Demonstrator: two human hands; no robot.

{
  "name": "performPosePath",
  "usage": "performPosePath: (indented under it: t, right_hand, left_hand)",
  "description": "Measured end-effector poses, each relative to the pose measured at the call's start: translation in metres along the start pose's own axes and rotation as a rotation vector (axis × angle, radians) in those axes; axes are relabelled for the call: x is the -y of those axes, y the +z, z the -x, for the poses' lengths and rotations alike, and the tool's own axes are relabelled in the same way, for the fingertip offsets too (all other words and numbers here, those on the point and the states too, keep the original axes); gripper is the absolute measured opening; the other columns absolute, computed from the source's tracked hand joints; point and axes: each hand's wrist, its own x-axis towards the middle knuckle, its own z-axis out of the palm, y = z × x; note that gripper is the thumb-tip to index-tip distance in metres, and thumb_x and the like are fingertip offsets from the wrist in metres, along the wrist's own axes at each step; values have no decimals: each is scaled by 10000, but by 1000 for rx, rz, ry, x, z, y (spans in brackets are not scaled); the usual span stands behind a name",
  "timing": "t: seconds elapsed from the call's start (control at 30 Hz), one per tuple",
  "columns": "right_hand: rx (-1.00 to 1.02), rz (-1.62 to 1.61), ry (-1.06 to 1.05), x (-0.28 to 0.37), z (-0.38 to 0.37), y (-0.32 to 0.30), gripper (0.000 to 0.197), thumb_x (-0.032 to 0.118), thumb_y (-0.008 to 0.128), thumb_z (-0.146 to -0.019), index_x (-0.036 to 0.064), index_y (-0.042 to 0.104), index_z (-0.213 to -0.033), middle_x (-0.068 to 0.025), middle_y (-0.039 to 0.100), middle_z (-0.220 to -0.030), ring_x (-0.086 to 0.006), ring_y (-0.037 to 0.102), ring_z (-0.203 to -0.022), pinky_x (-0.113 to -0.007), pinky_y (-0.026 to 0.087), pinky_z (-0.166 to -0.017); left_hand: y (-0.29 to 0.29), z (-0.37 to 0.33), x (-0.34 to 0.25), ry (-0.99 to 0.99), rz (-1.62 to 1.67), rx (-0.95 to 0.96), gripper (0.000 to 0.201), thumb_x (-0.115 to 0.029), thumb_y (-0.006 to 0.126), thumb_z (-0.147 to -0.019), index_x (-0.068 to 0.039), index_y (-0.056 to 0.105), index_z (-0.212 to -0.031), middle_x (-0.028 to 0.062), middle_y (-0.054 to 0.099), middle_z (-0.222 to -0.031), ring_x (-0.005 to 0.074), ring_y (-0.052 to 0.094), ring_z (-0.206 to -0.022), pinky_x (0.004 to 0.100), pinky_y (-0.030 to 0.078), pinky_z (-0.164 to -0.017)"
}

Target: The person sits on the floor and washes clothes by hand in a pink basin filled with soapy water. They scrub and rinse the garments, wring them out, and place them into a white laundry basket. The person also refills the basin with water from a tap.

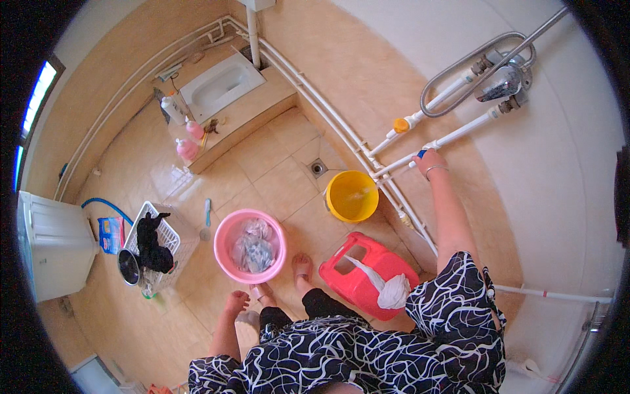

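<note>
My right hand [430,161] grips the blue handle [421,153] of a tap on the white wall pipe, to the right. Below and left of it, a yellow bucket [352,207] stands on the floor, and a thin stream of water runs into it. My left hand [237,301] hangs low with its fingers curled in and nothing visible in them. Just beyond that hand, a pink basin [226,257] holds wet, pale, bunched clothes [254,248]. Near my right leg lies a red plastic stool [354,279] with a twisted white cloth [394,291] on it.
A white laundry basket [186,241] with black clothing [153,246] stands left, beside a white appliance [58,243] and a blue-and-pink packet [111,235]. A brush [207,213] lies nearby. Pink bottles [187,149] stand near the raised squat toilet [222,84]. A floor drain [317,168] is beside the bucket.
</note>
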Motion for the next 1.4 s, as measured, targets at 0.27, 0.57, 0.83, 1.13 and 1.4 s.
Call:
performPosePath:
  t: [0.27,0.57,0.83,1.13,1.4]
  right_hand:
    - [32,62,44,3,5,-5,540,433,512,-708,-25,462,-991,-213,515,-979,-303,511,-905,-364,408,-775]
    - [23,57,-1,9,1,-12,531,418,510,-715,-38,467,-983,-229,514,-964,-334,502,-901,-383,401,-776]
    - [-337,-210,127,7,42,84,669,380,434,-746,48,143,-1249,-215,395,-1147,-344,412,-1020,-392,319,-852]
    - [67,-84,-185,51,128,171,447,235,487,-723,37,397,-1113,-202,465,-1059,-304,447,-991,-358,337,-849]
    - [353,-154,-401,153,276,218,236,186,532,-693,27,541,-868,-116,579,-757,-206,560,-678,-295,447,-626]
  left_hand:
    - [5,10,10,-8,27,-2,192,-179,478,-771,-9,530,-846,76,576,-722,148,528,-545,268,426,-448]
    - [10,10,25,57,72,-48,180,-180,481,-762,-17,551,-785,62,571,-683,136,523,-533,260,434,-463]
    - [-8,33,72,102,-65,-251,217,-208,497,-714,-18,590,-764,105,571,-614,176,560,-553,304,447,-543]
    - [-26,71,141,11,260,-237,200,-182,483,-716,-11,575,-763,79,565,-629,155,534,-536,284,437,-512]
    - [-94,92,251,1,382,-295,206,-183,470,-723,1,559,-751,71,576,-656,139,535,-541,263,431,-490]
